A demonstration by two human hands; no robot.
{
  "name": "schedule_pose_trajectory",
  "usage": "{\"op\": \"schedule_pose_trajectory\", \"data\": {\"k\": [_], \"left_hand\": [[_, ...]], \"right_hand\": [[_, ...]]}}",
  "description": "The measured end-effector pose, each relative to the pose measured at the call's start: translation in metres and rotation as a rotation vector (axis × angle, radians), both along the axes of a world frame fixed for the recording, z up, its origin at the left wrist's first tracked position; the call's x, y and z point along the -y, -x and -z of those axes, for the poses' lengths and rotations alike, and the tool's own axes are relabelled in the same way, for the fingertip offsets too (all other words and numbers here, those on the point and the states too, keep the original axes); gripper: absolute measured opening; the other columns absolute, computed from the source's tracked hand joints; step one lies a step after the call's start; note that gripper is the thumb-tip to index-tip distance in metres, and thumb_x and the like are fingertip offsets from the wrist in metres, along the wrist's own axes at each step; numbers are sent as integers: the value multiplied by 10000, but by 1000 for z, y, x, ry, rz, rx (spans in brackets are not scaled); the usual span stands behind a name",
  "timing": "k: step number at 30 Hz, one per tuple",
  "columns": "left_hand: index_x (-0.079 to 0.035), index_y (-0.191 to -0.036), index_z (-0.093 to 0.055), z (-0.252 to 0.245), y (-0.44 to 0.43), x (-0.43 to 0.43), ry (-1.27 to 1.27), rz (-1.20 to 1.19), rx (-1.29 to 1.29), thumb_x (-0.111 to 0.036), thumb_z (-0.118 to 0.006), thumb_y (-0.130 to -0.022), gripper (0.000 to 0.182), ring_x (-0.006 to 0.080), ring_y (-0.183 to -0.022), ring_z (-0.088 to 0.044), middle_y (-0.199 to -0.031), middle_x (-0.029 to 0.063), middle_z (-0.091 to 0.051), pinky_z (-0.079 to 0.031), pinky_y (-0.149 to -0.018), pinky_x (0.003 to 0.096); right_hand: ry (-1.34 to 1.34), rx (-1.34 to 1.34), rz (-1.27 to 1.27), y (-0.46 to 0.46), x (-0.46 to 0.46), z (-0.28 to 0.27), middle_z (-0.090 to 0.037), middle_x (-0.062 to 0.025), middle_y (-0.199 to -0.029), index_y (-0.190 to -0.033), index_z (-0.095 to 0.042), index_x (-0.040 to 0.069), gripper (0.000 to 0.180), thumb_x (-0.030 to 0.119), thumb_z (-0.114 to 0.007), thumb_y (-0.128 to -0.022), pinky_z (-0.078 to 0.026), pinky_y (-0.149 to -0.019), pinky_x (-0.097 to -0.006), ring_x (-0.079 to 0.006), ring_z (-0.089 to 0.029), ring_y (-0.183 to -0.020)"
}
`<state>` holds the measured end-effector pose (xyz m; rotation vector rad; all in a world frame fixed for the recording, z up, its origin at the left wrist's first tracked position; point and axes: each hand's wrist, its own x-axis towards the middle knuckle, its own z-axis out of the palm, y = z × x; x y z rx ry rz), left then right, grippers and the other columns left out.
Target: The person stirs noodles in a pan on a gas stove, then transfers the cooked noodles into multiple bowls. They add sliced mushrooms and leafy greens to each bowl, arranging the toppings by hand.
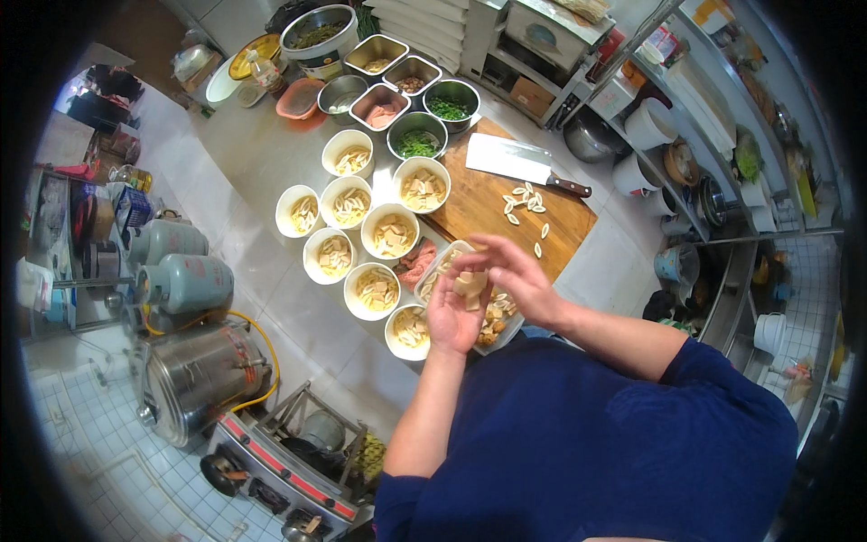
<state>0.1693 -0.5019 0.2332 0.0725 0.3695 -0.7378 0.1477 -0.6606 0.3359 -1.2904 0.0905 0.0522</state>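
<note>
My left hand [452, 324] is palm up, with several flat tan slices [469, 288], perhaps tofu or fish cake, lying in it. My right hand [523, 281] is just beside and above that palm, its fingers curved and apart. Under the hands are a plastic tub [428, 276] of pale oval slices and a tray [513, 330] of brown and tan pieces, both partly hidden. Ahead and to the left stand several white bowls of noodles [376, 291]. Tan slices top some, such as the bowl [391, 232] near the middle; the far bowl [347, 153] shows only pale slices on its noodles.
A cleaver [509, 160] and loose oval slices [525, 200] lie on the wooden cutting board [576, 220]. A reddish cloth [416, 264] is beside the bowls. Pots of chopped greens [450, 108] and metal pans [379, 107] stand farther back. Gas cylinders [189, 283] are on the left.
</note>
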Motion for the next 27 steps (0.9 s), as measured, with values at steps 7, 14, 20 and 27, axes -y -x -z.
{"op": "schedule_pose_trajectory", "data": {"k": [7,14,20,27], "left_hand": [[8,-1489,-526,-4,-26,-12,-34,-96,9,-294,-319,-1163,491,345,-1538,-426,-1638,191,-467,-341,-1300,534],[22,-1507,-516,-11,-101,-50,-93,-235,89,-446,-235,-1160,647,354,-1551,-403,-1648,187,-460,-298,-1302,556],[10,-1500,-517,-19,-181,-79,-362,-271,206,-476,-244,-1154,656,339,-1566,-382,-1647,169,-465,-293,-1306,567],[-22,-1467,-538,-8,-240,-90,-599,-293,301,-518,-246,-1145,660,315,-1523,-434,-1598,138,-520,-311,-1267,515]], "right_hand": [[-94,-111,319,-17,54,37,-714,-168,-1275,-1354,-601,-2,314,122,-456,-1104,-519,-1094,-400,-239,-672,-1234],[-63,-322,322,2,68,72,-733,-110,-1092,-1218,-656,4,266,187,-482,-1134,-590,-873,-315,-176,-716,-1013],[-36,-316,204,21,64,83,-732,-84,-974,-1177,-659,3,277,211,-477,-1149,-581,-800,-297,-143,-705,-898],[19,-283,154,30,61,85,-731,-63,-929,-1176,-662,6,305,245,-473,-1159,-574,-757,-283,-117,-690,-834]]}}
